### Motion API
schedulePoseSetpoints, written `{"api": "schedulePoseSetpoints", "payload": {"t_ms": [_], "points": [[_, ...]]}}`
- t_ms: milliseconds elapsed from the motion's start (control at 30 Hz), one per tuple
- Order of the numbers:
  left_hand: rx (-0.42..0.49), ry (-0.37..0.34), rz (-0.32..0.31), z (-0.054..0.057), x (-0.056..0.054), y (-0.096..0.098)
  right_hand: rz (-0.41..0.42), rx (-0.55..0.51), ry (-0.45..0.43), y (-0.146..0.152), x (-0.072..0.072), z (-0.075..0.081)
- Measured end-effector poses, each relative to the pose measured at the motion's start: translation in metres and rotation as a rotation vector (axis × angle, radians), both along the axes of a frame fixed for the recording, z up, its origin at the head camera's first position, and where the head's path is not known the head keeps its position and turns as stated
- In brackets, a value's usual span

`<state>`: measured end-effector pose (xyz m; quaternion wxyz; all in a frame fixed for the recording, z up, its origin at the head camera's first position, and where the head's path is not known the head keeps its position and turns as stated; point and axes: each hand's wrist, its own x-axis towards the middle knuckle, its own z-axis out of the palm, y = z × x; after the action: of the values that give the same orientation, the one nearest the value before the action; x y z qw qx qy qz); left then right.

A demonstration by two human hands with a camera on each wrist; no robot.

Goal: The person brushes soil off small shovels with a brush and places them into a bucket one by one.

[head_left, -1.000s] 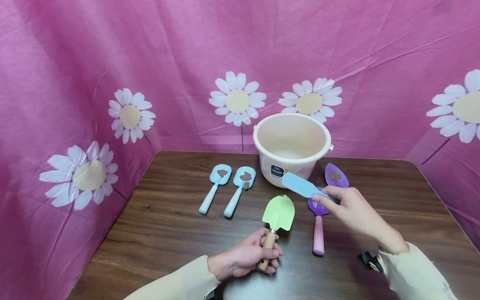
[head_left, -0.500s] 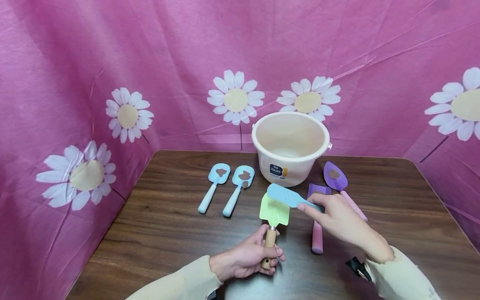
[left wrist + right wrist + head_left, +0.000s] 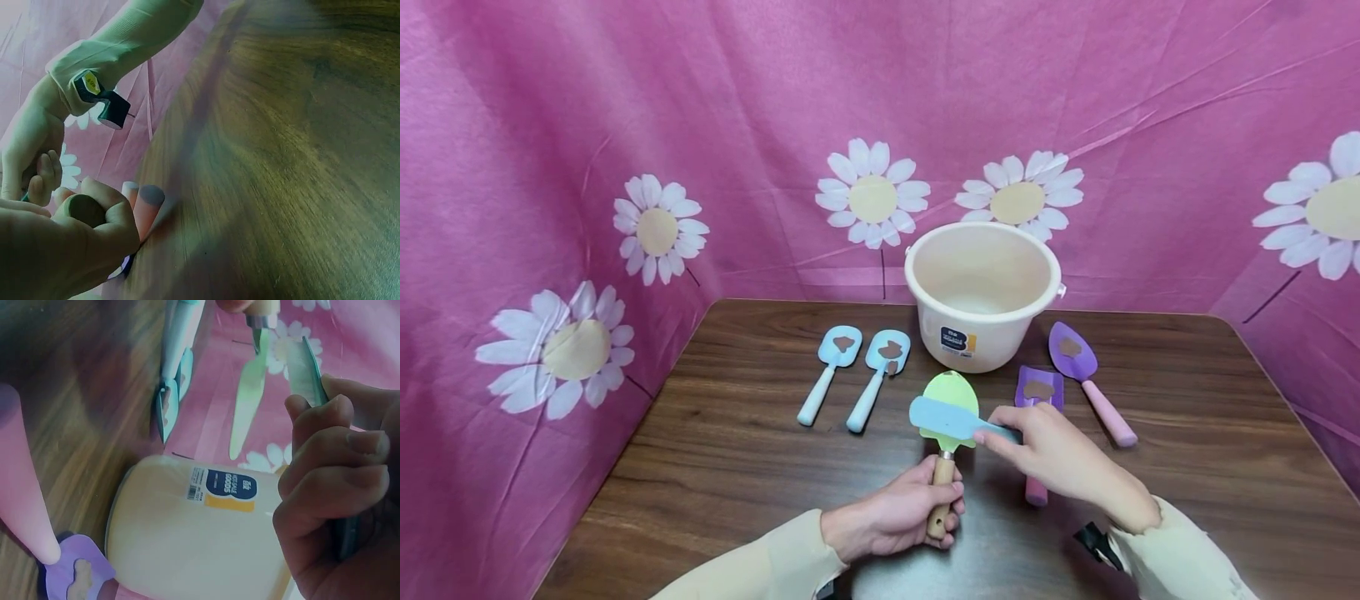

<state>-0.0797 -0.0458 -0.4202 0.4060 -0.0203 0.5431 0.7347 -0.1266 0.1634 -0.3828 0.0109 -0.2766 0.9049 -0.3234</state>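
Trowel (image 3: 952, 387) and scraper (image 3: 946, 418) are both held above the surface (image 3: 715, 492), in front of the bucket (image 3: 1007, 337). The trowel has a broad pale-green blade, a metal collar and a light wood handle with a hole near its end. The scraper is blue, flat and round-ended, with a darker handle; it crosses over the green blade in the head view, though the right wrist view shows them apart. The left hand (image 3: 906, 510) curls round the wood handle; the right hand (image 3: 1052, 457) pinches the scraper's handle closely, fingers bent. The bucket stands near the far edge. Wide stretches of wood run from the blue shovels (image 3: 832, 360) to the left edge and from the pink-handled purple trowel (image 3: 1078, 357) to the right; the purple shovel (image 3: 1040, 386) crowds the right hand.
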Motion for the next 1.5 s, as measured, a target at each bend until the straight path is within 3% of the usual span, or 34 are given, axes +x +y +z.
{"api": "schedulePoseSetpoints", "payload": {"t_ms": [400, 867, 1067, 1333, 1500], "points": [[0.023, -0.017, -0.007, -0.001, 0.000, -0.001, 0.042, 0.032, -0.005, -0.002, 0.002, -0.004], [0.016, 0.016, -0.029, -0.006, 0.003, -0.002, 0.038, 0.016, 0.034, 0.004, -0.004, -0.010], [0.004, 0.021, -0.031, -0.007, 0.004, -0.002, -0.021, 0.012, 0.040, 0.012, -0.014, -0.014], [0.011, 0.010, -0.070, -0.007, 0.007, -0.003, -0.189, -0.004, 0.022, 0.029, -0.027, -0.020], [0.017, 0.006, -0.074, -0.007, 0.006, -0.003, -0.210, 0.008, 0.034, 0.032, -0.030, -0.021]]}}
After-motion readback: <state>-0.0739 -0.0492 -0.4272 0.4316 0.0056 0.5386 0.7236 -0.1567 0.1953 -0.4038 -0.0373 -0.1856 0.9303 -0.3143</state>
